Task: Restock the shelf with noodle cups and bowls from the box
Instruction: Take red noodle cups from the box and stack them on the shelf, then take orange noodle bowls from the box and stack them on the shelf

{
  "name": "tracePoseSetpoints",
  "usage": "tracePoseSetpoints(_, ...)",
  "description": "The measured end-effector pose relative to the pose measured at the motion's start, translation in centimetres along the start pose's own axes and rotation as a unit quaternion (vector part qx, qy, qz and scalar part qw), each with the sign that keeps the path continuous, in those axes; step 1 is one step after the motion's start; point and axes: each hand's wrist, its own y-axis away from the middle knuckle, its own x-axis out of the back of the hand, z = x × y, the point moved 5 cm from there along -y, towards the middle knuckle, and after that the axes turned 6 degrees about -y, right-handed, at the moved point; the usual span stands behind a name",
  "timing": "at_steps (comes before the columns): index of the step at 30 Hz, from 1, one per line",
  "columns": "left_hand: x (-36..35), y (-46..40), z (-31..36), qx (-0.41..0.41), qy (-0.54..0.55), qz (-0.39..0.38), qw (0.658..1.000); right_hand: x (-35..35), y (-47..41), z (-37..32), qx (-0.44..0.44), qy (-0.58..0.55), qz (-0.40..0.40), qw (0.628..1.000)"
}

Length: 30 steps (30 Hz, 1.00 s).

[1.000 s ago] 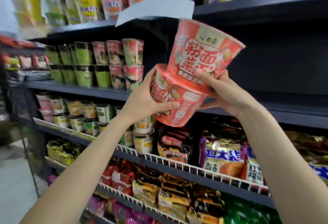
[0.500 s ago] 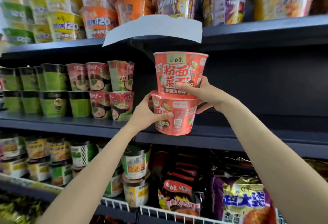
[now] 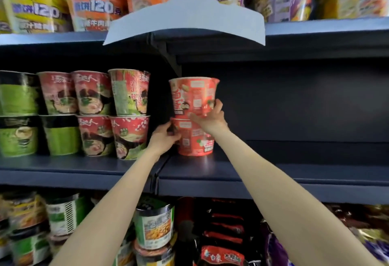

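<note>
Two red noodle cups stand stacked on the dark blue middle shelf, at the left end of its bare right section. My left hand grips the left side of the lower red cup. Higher up, my right hand wraps around the base of the upper red cup. The lower cup's bottom rests on the shelf board. The box is out of view.
Stacked red and green noodle cups fill the shelf just left of a divider bracket. A white paper tag hangs from the upper shelf, which carries large bowls. Below are cups and noodle packets.
Both hands carried the two stacked red cups forward and down from mid-air onto the middle shelf. The upper cup went from tilted to upright, and the camera moved closer.
</note>
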Motion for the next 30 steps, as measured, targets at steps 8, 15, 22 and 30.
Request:
tracePoseSetpoints(8,-0.1,0.8,0.9,0.029,0.053,0.011,0.998,-0.3,2.8,1.2,0.114,-0.045,-0.047,0.991)
tracePoseSetpoints(15,-1.4,13.2,7.1,-0.143,-0.016,0.118,0.983,7.1,12.0,4.6,0.288,0.01,0.056,0.956)
tracePoseSetpoints(22,-9.8,29.1,8.9,-0.286,-0.057,0.201,0.935,15.2,25.5,15.6,0.355,0.068,0.093,0.928)
tracePoseSetpoints(30,-25.6,46.5,0.9,-0.183,-0.135,-0.076,0.971,20.7,41.7,36.4,0.176,0.156,-0.088,0.968)
